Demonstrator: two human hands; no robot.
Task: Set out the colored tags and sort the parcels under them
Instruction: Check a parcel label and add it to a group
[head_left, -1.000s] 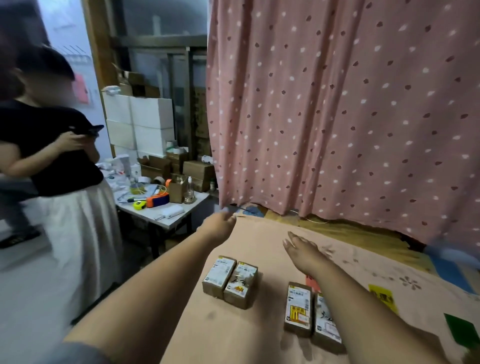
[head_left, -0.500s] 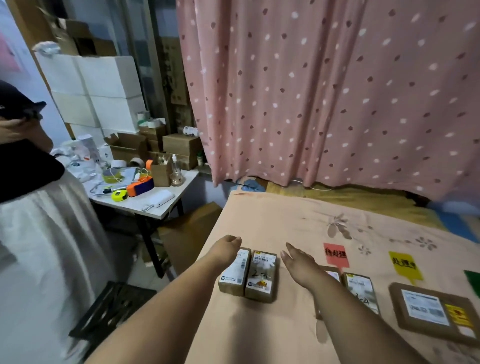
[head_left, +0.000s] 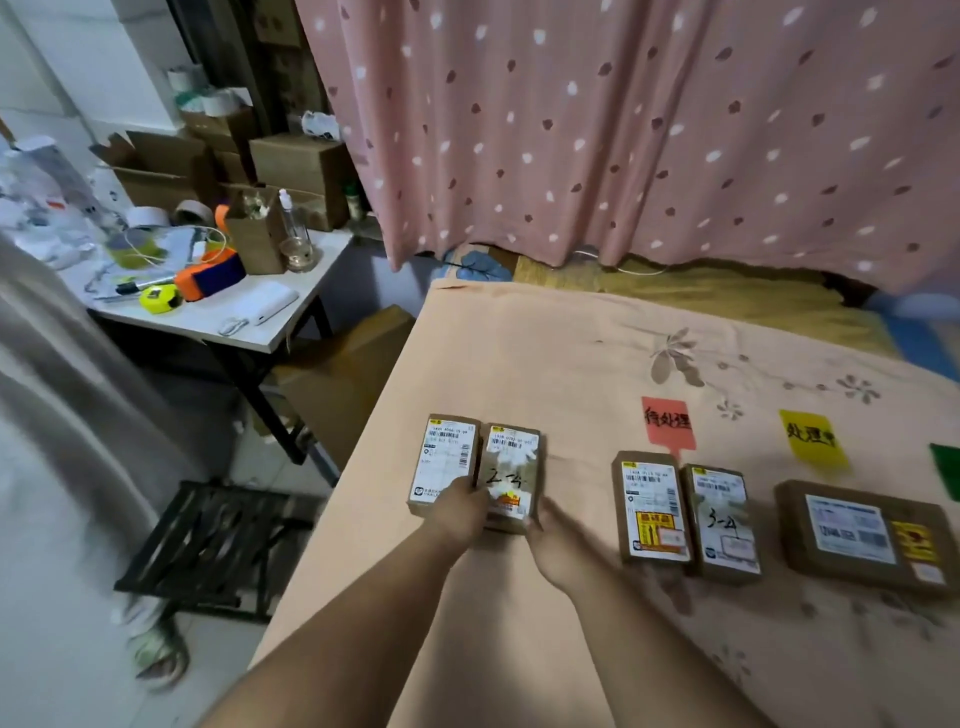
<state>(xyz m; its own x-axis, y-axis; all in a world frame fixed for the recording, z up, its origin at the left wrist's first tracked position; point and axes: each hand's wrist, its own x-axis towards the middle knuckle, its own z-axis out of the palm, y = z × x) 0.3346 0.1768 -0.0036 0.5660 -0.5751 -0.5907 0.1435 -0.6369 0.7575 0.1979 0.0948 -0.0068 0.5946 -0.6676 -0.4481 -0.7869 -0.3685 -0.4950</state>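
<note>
A: While both hands sit at the left pair, count: five parcels, three tags on the cloth.
B: Breakdown?
A: Two small parcels touching, far left, no tag above. Two more under the red tag. One flat parcel under the yellow tag. Green tag cut off at frame edge.
B: Grip?
A: Left hand covers the pair's near ends, right hand at the marked parcel's right corner. Fingers blurred, can't tell whether clamped or resting.
</note>
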